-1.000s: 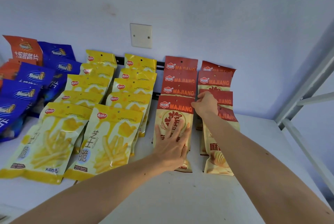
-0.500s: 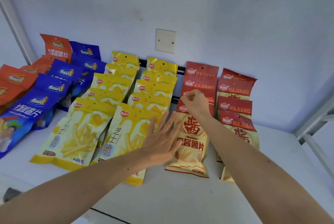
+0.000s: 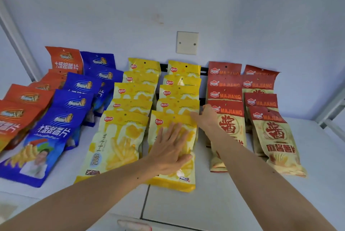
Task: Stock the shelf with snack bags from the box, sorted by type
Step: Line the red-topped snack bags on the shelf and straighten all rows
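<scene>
Snack bags lie in overlapping rows on the white shelf [image 3: 214, 202], sorted by type. From left to right there are orange bags [image 3: 28, 98], blue bags [image 3: 54, 132], two rows of yellow bags [image 3: 119, 137] and two rows of red Majiang bags [image 3: 274, 133]. My left hand [image 3: 169, 148] presses flat, fingers spread, on the front yellow bag [image 3: 175, 182] of the right-hand yellow row. My right hand [image 3: 207, 117] is at that bag's top right corner, between the yellow row and the red row. Its fingers stretch left onto the corner.
A blank wall plate [image 3: 187, 43] sits on the pale wall behind the rows. A metal shelf frame [image 3: 334, 107] rises at the right and an upright post [image 3: 16, 40] at the left. A seam [image 3: 145, 202] splits the shelf's front part.
Both hands have moved left from the red Majiang row to the right-hand yellow row. My right hand let go of the red bag's top edge. The view has swung left.
</scene>
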A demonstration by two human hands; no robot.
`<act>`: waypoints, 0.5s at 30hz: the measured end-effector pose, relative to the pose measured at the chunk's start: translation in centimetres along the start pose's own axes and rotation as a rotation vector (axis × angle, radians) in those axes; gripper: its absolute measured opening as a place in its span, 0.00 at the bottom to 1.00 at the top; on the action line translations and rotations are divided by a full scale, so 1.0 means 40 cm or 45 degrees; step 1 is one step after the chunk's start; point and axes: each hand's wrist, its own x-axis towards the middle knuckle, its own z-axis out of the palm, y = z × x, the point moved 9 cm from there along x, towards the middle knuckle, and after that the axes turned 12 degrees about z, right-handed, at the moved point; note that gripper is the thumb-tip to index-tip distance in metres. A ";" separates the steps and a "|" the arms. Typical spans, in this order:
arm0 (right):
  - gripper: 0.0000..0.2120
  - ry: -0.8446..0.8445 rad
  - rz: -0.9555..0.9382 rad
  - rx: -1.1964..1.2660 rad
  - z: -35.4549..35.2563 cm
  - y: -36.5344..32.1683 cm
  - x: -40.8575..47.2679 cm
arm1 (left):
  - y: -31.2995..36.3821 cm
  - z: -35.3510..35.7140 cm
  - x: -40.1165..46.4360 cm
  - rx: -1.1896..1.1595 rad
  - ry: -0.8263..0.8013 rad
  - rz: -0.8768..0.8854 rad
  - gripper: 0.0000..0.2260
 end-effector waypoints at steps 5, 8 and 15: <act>0.13 0.059 0.053 0.100 0.007 0.015 0.012 | 0.002 0.008 -0.002 -0.026 0.018 0.022 0.34; 0.08 0.088 0.038 0.107 -0.001 0.007 0.014 | 0.006 0.006 0.001 -0.056 0.021 0.026 0.38; 0.12 0.146 0.052 -0.002 -0.006 0.006 0.036 | 0.016 0.000 0.016 -0.171 0.058 0.027 0.35</act>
